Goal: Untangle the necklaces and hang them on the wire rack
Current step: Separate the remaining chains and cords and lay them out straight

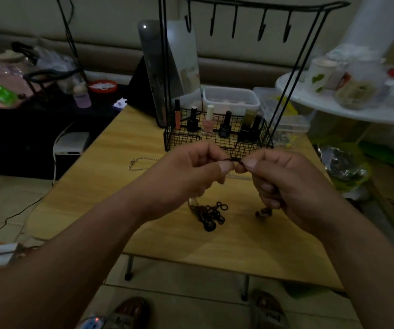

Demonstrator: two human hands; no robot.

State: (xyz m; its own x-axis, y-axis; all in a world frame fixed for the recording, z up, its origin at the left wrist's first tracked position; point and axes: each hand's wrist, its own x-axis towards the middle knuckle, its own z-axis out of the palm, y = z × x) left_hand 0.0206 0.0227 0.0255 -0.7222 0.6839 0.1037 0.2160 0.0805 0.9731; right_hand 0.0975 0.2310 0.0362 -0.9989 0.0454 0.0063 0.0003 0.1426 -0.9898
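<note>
My left hand (191,169) and my right hand (283,184) are raised over the wooden table (124,210), both pinching a short stretch of a dark necklace (232,159) between thumb and fingers. The rest of that dark necklace hangs down into a tangled heap of rings (211,214) on the table, and a small beaded end (263,212) dangles below my right hand. A thin silver chain (141,163) lies flat behind my left hand. The black wire rack (250,10) stands beyond, its hooks bare.
The rack's wire basket (217,141) holds several nail polish bottles. A mirror (167,67) and clear plastic boxes (231,98) stand behind it. A white round table (347,108) with jars is at the right, cluttered shelves at the left, my sandalled feet below.
</note>
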